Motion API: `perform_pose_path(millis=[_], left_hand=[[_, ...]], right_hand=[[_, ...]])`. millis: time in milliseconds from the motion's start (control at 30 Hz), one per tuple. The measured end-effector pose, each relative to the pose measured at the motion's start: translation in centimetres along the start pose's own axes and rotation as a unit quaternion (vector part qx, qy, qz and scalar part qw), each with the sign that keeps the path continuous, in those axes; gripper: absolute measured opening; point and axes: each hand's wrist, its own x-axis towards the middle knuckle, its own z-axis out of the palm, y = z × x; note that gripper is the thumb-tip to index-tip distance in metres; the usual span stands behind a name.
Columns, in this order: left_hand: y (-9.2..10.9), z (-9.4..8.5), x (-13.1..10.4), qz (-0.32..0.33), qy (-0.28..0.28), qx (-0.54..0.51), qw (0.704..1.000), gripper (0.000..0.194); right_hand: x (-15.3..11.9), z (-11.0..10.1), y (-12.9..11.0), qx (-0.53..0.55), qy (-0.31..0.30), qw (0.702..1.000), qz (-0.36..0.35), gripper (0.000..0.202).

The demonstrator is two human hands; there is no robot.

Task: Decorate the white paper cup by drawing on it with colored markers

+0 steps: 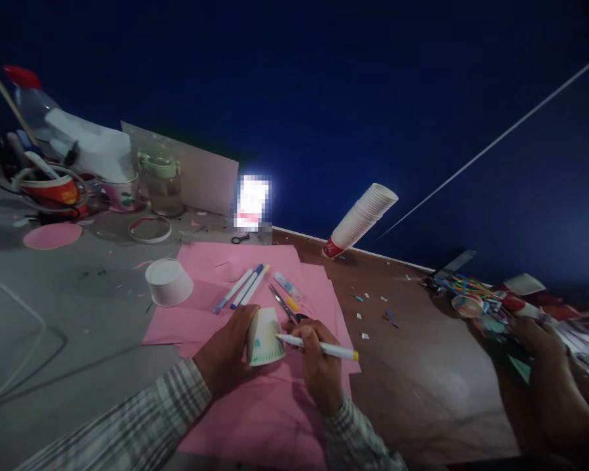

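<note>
My left hand point(230, 353) is closed around a white paper cup point(266, 340) that bears green marks near its lower rim and a yellowish patch. In my right hand point(320, 369) is a white marker with a yellow end point(331, 349), its tip at the cup's side. Pink paper sheets point(255, 418) lie beneath both hands. Just beyond the cup rest scissors point(281, 302), a yellow marker cap point(292, 304), a small clear tube point(287, 286) and several markers point(245, 288). A white tub point(169, 282) sits upside down at the left edge of the paper.
A leaning stack of paper cups point(360, 222) stands at the back. At left are a glass jar point(161, 186), a red cup of tools point(53, 190) and a pink disc point(52, 235). Another person's hand point(540, 337) is at right beside a pile of craft bits point(471, 297).
</note>
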Motion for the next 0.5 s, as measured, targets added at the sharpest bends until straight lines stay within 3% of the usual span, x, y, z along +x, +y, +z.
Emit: perform_pose_path(millis=[233, 500], left_hand=[[0.04, -0.04, 0.1, 0.001, 0.007, -0.005, 1.0, 0.05], [-0.78, 0.09, -0.44, 0.001, 0.012, 0.008, 1.0, 0.067]], right_hand=[[-0.13, 0.24, -0.43, 0.004, -0.02, 1.0, -0.001, 0.05], [-0.57, 0.22, -0.21, 0.028, -0.031, 0.999, 0.006, 0.051]])
